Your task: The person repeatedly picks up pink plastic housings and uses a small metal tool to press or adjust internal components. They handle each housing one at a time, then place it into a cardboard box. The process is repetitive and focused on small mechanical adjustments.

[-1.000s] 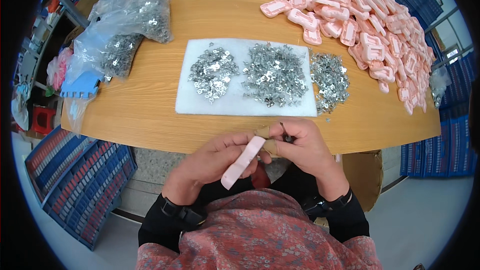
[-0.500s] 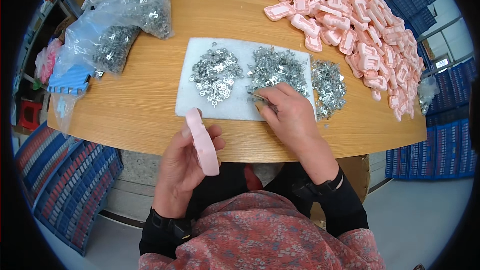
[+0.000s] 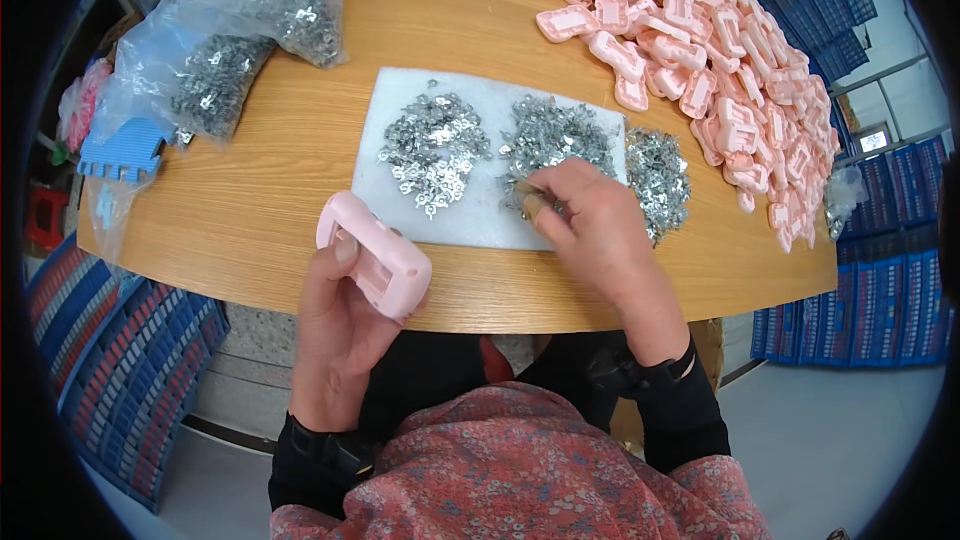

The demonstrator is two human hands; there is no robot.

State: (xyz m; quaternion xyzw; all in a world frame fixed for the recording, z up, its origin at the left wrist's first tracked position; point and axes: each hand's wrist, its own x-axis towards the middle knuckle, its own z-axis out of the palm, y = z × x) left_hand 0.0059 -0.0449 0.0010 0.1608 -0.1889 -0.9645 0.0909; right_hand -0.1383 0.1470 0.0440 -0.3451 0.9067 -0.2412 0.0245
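My left hand (image 3: 345,315) grips a pale pink plastic housing (image 3: 398,275) with a rectangular opening, raised just off the table's front edge. The thumb lies at the opening and the other fingers are mostly behind the part. My right hand (image 3: 592,215) is pinched over the white foam sheet (image 3: 375,180), at the near edge of the middle heap of small metal pieces (image 3: 560,130). A thin, blurred thing shows at its fingertips, too small to name. Tan coverings wrap some fingertips. Another heap of shiny metal pieces (image 3: 435,150) lies on the sheet's left half.
A third metal heap (image 3: 660,175) lies at the sheet's right edge. Many pink housings (image 3: 700,50) are piled at the back right. Clear bags of metal pieces (image 3: 220,80) and a blue foam mat piece (image 3: 125,150) lie at the left. Blue racks (image 3: 130,370) flank the wooden table (image 3: 480,290).
My left hand has turned the pink housing from edge-on so its opening shows, and moved it slightly up and left. My right hand has shifted slightly right, still pinched.
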